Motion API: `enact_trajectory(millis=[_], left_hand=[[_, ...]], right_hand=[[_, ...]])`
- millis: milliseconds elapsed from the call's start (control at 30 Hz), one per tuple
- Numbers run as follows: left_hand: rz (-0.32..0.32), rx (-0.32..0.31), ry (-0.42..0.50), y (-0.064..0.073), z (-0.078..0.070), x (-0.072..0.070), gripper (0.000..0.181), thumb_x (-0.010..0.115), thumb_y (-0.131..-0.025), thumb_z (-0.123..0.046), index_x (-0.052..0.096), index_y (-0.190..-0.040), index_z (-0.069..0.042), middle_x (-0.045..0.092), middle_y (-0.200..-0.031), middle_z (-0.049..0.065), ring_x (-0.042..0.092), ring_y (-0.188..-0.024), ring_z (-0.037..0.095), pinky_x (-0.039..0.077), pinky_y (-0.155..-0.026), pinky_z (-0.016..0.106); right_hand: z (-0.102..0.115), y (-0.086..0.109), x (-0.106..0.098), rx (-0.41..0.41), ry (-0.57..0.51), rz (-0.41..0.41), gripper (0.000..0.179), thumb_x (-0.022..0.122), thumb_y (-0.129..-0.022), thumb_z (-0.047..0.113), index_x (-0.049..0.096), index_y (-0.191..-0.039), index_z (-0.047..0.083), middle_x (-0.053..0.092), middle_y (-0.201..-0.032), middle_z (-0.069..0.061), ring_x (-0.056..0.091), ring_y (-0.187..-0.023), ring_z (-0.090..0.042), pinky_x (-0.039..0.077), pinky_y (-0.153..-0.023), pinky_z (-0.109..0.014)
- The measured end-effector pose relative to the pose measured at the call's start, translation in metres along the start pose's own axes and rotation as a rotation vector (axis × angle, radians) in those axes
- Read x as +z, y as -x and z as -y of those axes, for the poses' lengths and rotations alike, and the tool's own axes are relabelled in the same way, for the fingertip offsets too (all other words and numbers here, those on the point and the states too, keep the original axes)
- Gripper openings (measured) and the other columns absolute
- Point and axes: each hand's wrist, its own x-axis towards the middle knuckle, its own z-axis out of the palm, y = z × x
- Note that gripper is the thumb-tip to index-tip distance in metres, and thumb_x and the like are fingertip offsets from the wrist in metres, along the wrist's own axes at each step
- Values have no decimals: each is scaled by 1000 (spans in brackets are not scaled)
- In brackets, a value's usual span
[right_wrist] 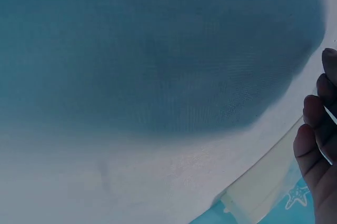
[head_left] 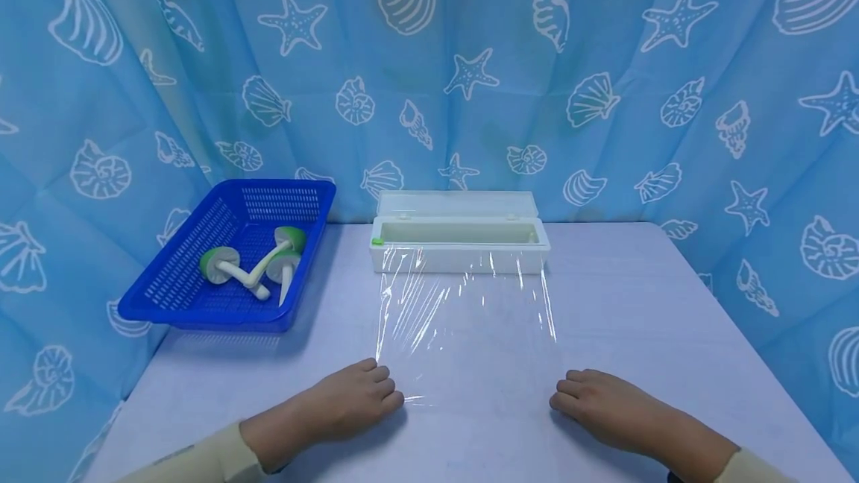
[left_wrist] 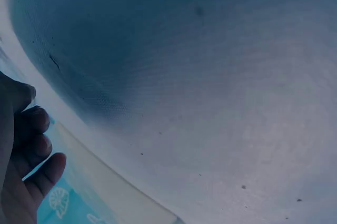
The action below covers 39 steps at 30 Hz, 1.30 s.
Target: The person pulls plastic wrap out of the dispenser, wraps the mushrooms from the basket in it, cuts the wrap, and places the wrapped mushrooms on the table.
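Note:
A sheet of clear plastic wrap (head_left: pixel 463 334) stretches toward me from a white cling film dispenser (head_left: pixel 379 261), whose frosted lid (head_left: pixel 456 204) stands up at the back. My left hand (head_left: pixel 352 402) pinches the film's near left corner with curled fingers. At the opposite near corner, my right hand (head_left: pixel 604 405) pinches the film in the same way. Both hands are low over the table's near half. Curled fingers of the left hand (left_wrist: pixel 32 148) show at the left wrist view's edge; those of the right hand (right_wrist: pixel 318 129) appear at the right wrist view's edge.
A blue plastic basket (head_left: pixel 150 304) at the left holds several toy mushrooms (head_left: pixel 219 265) with green caps and white stems. On the dispenser's left end is a green slider (head_left: pixel 378 241). The table has a white cloth (head_left: pixel 617 282), and a blue seashell curtain (head_left: pixel 496 125) hangs behind it.

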Motion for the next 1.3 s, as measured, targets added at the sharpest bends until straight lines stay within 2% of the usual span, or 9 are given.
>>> enact_trajectory(millis=[167, 300, 500, 667, 867, 967, 1100, 1200, 1300], left_hand=[[15, -1, 1, -3, -3, 0, 11, 65, -90, -18, 54, -89, -17, 50, -73, -9, 36, -65, 8, 31, -60, 25], [37, -18, 17, -5, -4, 0, 9, 63, -90, -19, 54, -88, -17, 48, -71, -9, 36, -63, 8, 30, -58, 25], [195, -106, 170, -5, -11, -7, 4, 61, -93, -24, 59, -92, -21, 49, -69, -10, 37, -60, 6, 31, -58, 24], [286, -204, 317, -6, -15, -8, 19, 51, -101, -39, 62, -97, -24, 46, -70, -13, 37, -62, 6, 33, -61, 24], [377, -269, 367, -7, -13, -11, 37, 43, -101, -50, 67, -98, -23, 49, -70, -13, 42, -64, 7, 38, -65, 26], [369, -293, 364, -7, -8, -11, 43, 39, -102, -51, 69, -93, -21, 49, -68, -12, 43, -63, 7, 40, -66, 28], [275, -346, 330, -4, 11, -11, 41, 43, -102, -46, 65, -82, -20, 47, -63, -11, 43, -58, 8, 42, -61, 30], [163, -448, 299, -4, 31, -13, 33, 53, -100, -39, 59, -76, -18, 44, -61, -9, 43, -55, 10, 42, -57, 31], [82, -616, 311, -8, 51, -12, 26, 58, -98, -34, 57, -76, -19, 44, -61, -9, 43, -55, 10, 41, -55, 30]], right_hand=[[-1, -3, 0, 74, -109, 122, 22, 71, -88, 10, 62, -104, 21, 56, -91, 17, 51, -81, -1, 53, -80, -29], [0, -4, 4, 130, -180, 173, 18, 67, -91, 11, 59, -102, 23, 53, -89, 20, 49, -78, 1, 53, -79, -29], [3, -3, 7, 180, -235, 187, 15, 65, -93, 15, 57, -100, 26, 51, -87, 22, 46, -75, 1, 52, -76, -29], [4, -2, 5, 211, -255, 213, 7, 63, -95, 24, 56, -95, 28, 47, -83, 24, 44, -72, 1, 50, -71, -28], [3, -1, 2, 240, -289, 235, 10, 63, -95, 30, 56, -88, 32, 43, -75, 23, 44, -65, 0, 46, -64, -28], [-1, -1, -3, 294, -345, 235, 9, 63, -94, 35, 60, -87, 32, 46, -72, 22, 46, -64, -1, 46, -64, -29], [-15, -6, -14, 409, -435, 175, 11, 62, -95, 38, 64, -87, 30, 53, -71, 18, 51, -65, -4, 45, -63, -29], [-31, -9, -21, 511, -456, 84, 12, 62, -96, 33, 66, -89, 25, 56, -72, 12, 52, -67, -9, 45, -61, -30], [-48, -12, -25, 610, -459, -17, 13, 61, -97, 29, 67, -93, 18, 58, -74, 5, 51, -68, -13, 45, -60, -31]])
